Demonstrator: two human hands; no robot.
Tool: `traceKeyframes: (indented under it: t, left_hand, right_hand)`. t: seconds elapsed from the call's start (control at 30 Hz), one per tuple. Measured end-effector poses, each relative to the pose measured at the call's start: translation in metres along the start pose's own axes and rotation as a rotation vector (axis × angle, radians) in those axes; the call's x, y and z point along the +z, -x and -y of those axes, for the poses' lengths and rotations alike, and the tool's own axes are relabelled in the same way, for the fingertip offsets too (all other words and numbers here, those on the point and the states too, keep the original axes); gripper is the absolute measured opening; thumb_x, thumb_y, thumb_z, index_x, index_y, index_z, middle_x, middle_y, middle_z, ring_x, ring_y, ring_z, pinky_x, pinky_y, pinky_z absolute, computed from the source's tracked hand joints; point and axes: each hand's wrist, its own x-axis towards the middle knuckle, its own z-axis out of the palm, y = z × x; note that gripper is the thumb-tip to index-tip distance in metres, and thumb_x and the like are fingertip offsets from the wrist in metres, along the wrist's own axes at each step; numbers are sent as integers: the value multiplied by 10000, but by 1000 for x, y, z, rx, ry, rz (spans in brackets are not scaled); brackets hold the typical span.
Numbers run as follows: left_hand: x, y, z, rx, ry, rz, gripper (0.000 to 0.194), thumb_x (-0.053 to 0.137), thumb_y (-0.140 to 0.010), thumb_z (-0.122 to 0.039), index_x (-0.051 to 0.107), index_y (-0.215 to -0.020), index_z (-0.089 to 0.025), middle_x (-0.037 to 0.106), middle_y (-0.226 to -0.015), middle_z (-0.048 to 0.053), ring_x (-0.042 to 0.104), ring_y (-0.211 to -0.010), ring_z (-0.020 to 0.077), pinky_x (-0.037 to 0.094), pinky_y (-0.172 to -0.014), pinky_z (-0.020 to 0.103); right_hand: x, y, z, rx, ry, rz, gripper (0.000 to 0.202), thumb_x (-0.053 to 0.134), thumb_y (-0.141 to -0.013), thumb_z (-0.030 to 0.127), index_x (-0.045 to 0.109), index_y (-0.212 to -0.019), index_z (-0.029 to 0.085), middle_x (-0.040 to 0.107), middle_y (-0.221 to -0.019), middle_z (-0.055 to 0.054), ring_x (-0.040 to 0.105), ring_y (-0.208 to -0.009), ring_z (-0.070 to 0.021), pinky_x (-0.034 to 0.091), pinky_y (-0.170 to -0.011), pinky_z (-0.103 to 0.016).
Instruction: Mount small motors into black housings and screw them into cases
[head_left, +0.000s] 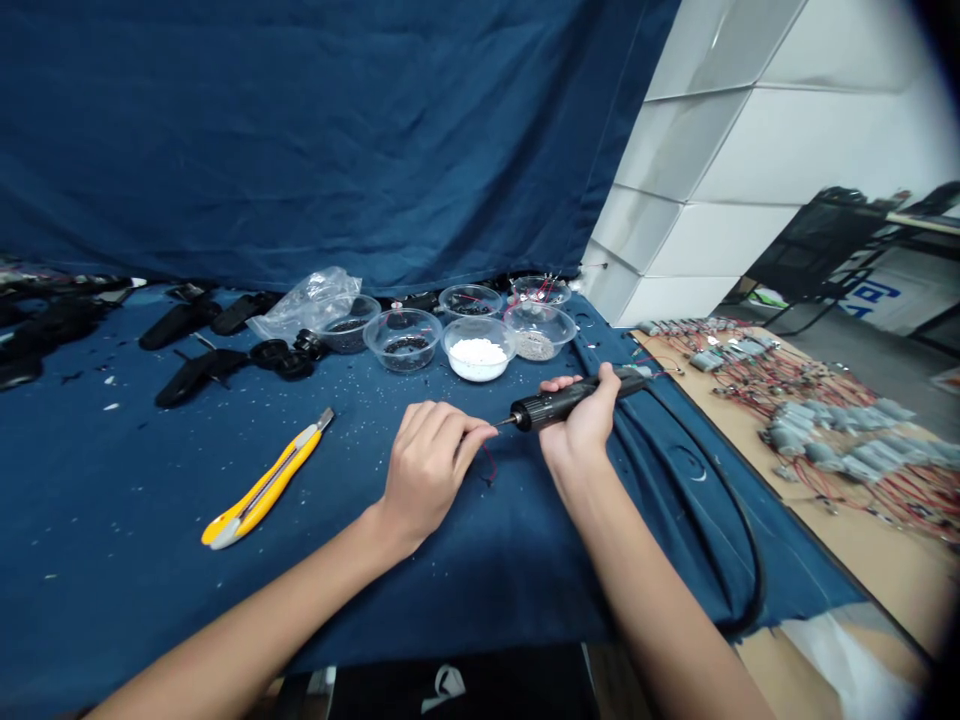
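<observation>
In my right hand (581,420) lies a black electric screwdriver (551,407), its bit pointing left. My left hand (431,460) is closed in a pinch at the bit's tip; the small piece between its fingers is mostly hidden. A thin red wire (491,465) hangs below those fingertips. From the screwdriver's rear a black cable (739,500) curves down to the right. Left of my hands, a yellow utility knife (270,485) rests on the blue cloth (360,620).
Several clear bowls stand behind my hands, including one of white pieces (480,350). Black plastic parts (199,375) and a clear bag (307,305) are at the back left. Grey motors with red wires (847,440) cover a board on the right.
</observation>
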Motion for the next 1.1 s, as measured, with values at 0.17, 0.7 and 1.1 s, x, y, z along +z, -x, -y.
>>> traceKeyframes:
  t: [0.17, 0.7, 1.1]
  left_hand:
    - [4, -1, -3, -83, -45, 22, 200, 528, -942, -259, 551, -768, -163, 583, -728, 19, 498, -712, 148, 382, -712, 315]
    - [-3, 0, -5, -204, 87, 24, 92, 575, -910, -245, 609, -940, -164, 608, -924, 50, 565, -868, 170, 448, -791, 326]
    - [-16, -7, 3, -92, 57, 129, 115, 565, -910, -248, 589, -1008, -191, 568, -1004, 65, 526, -982, 199, 436, -890, 378]
  right_hand:
    - [-1, -2, -3, 18, 0, -14, 310, 519, -912, 386, 395, -706, 189, 434, -568, 66, 466, -457, -66, 468, -416, -158]
    - [-3, -8, -2, 15, 9, -34, 315, 513, -915, 389, 376, -707, 195, 429, -563, 68, 462, -457, -68, 470, -416, -161]
    - [-2, -10, -1, -42, 46, -81, 298, 512, -912, 381, 386, -713, 198, 428, -557, 72, 458, -437, -72, 464, -397, -166]
